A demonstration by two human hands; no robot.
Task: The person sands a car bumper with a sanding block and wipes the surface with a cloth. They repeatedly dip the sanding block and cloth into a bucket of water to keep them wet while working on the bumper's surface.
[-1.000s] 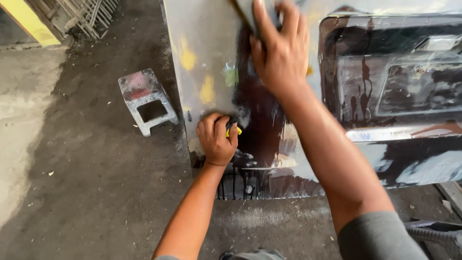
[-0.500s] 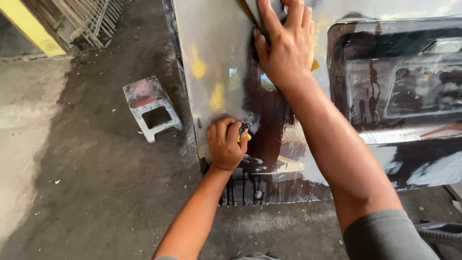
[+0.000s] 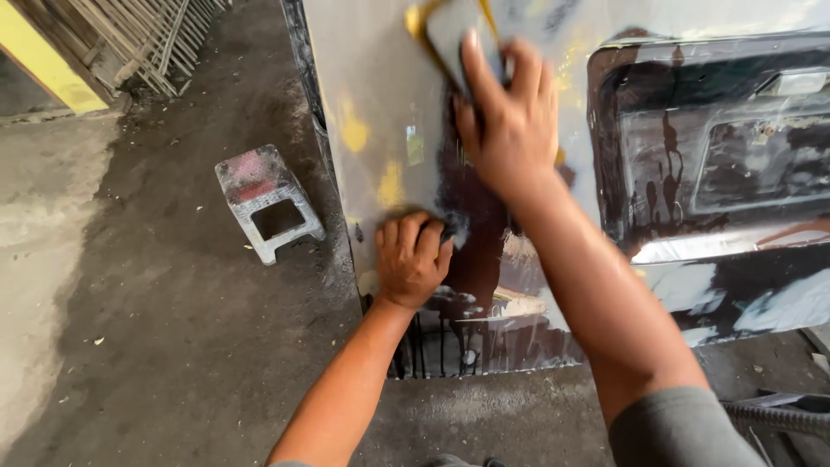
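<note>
The left hand (image 3: 411, 259) is curled tight, knuckles up, pressing something hidden against a wet grey car panel (image 3: 372, 78) near its lower left edge. The right hand (image 3: 510, 130) lies flat higher up, fingers spread — empty, arm outstretched. Left of the panel's edge, bare dirty floor (image 3: 147, 346) holds a small worn stool (image 3: 264, 199).

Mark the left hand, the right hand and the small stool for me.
left hand (image 3: 411, 262), head view: on its knuckles, pressed to the wet panel (image 3: 372, 69).
right hand (image 3: 510, 130), head view: on the back of the hand, flat against the panel.
small stool (image 3: 251, 175), head view: on its stained top.
</note>
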